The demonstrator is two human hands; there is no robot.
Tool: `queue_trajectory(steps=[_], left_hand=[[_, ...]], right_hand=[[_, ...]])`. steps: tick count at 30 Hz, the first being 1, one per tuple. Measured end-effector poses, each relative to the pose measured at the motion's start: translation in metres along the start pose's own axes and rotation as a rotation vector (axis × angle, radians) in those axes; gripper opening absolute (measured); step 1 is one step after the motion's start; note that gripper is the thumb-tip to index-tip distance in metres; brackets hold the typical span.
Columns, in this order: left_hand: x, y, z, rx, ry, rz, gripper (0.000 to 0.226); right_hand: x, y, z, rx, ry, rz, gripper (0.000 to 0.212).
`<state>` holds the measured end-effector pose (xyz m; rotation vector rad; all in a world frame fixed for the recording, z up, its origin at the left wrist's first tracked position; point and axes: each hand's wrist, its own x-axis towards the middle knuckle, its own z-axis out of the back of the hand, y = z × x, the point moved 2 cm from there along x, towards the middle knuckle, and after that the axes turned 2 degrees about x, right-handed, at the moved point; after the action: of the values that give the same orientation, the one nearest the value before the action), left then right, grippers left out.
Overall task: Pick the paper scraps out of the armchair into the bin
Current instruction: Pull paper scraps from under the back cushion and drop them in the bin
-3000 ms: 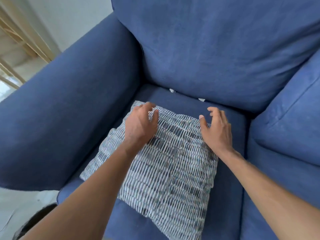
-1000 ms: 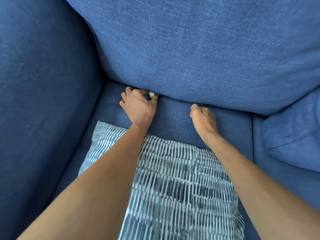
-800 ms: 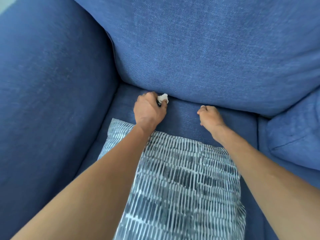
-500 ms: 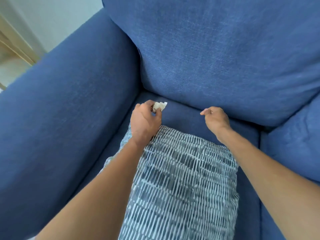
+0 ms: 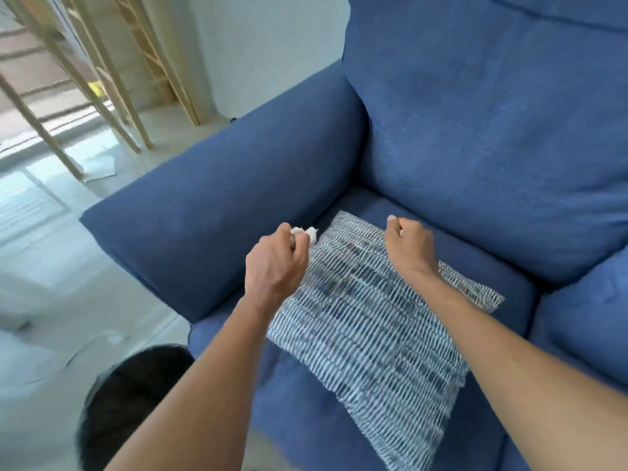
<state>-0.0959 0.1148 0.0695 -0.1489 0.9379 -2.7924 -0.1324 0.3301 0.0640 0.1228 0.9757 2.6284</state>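
Note:
The blue armchair (image 5: 221, 198) fills the view, with a striped grey-white pillow (image 5: 367, 334) lying on its seat. My left hand (image 5: 275, 266) hovers over the pillow's left corner beside the armrest and pinches a crumpled white paper scrap (image 5: 305, 231) in its fingertips. My right hand (image 5: 407, 248) is curled into a fist above the pillow's back edge; the second paper scrap is hidden inside it. The dark round bin (image 5: 129, 396) stands on the floor at the lower left, partly covered by my left forearm.
Pale wooden slats (image 5: 102, 79) lean against the wall at the upper left. A flat sheet of paper (image 5: 98, 166) lies on the light floor near them. The chair's right armrest (image 5: 584, 317) bounds the seat on the right.
Both hands have lifted back from the crease under the back cushion, each taking a scrap. The view has swung left, bringing the floor and bin into sight.

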Motion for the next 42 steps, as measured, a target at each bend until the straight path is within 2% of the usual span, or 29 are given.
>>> queue_trajectory(steps=[6, 11, 16, 22, 29, 32, 38, 42], left_hand=[[-0.052, 0.062, 0.055, 0.086, -0.037, -0.002, 0.041], [-0.092, 0.136, 0.106, 0.137, -0.06, 0.005, 0.04], [-0.133, 0.215, 0.141, 0.162, -0.081, 0.041, 0.032], [-0.178, 0.288, 0.163, 0.162, -0.067, 0.15, 0.026], [-0.22, 0.343, 0.173, 0.172, -0.025, 0.272, 0.032], [-0.233, 0.362, 0.171, 0.171, -0.015, 0.298, 0.035], [-0.246, 0.376, 0.166, 0.182, 0.014, 0.317, 0.022], [-0.252, 0.379, 0.165, 0.195, -0.004, 0.337, 0.019]], right_hand=[[-0.07, 0.059, -0.041, 0.036, -0.018, 0.157, 0.034], [-0.134, 0.096, -0.087, 0.109, 0.013, 0.275, 0.008], [-0.203, 0.118, -0.137, 0.136, 0.162, 0.311, 0.012], [-0.269, 0.129, -0.191, 0.036, 0.375, 0.348, 0.02], [-0.321, 0.127, -0.243, -0.063, 0.636, 0.324, 0.009], [-0.334, 0.122, -0.255, -0.111, 0.671, 0.326, 0.009], [-0.349, 0.11, -0.272, -0.112, 0.728, 0.242, 0.012], [-0.357, 0.109, -0.273, -0.11, 0.731, 0.256, 0.016]])
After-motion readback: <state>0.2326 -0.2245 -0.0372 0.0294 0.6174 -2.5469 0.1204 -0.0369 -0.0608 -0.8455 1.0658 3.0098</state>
